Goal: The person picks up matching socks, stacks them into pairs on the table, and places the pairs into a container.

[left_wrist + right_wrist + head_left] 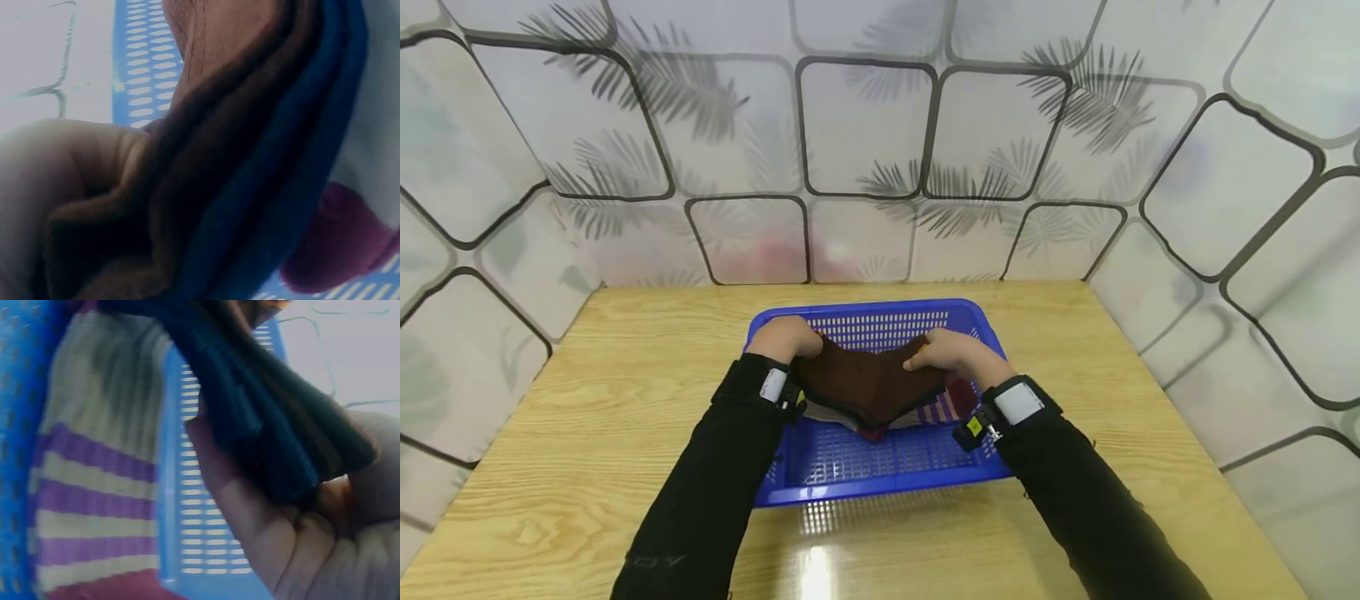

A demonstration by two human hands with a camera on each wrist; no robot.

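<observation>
My left hand point(786, 337) and right hand point(958, 352) grip opposite ends of a brown sock point(868, 379), which sags in the middle over a blue plastic basket point(880, 486). Layered against the brown knit is a dark blue sock point(262, 169), held along with it. In the right wrist view, my fingers and thumb point(231, 487) close round the folded blue and brown layers. Below lies a pale sock with purple stripes point(94, 487) in the basket. A maroon sock end point(340, 244) shows under the held layers in the left wrist view.
The basket has perforated walls and stands on a light wooden table point(647, 367). Patterned panels point(865, 133) rise behind the table and along both sides. Black sleeves and wrist-worn cameras point(977, 427) reach over the basket's near side.
</observation>
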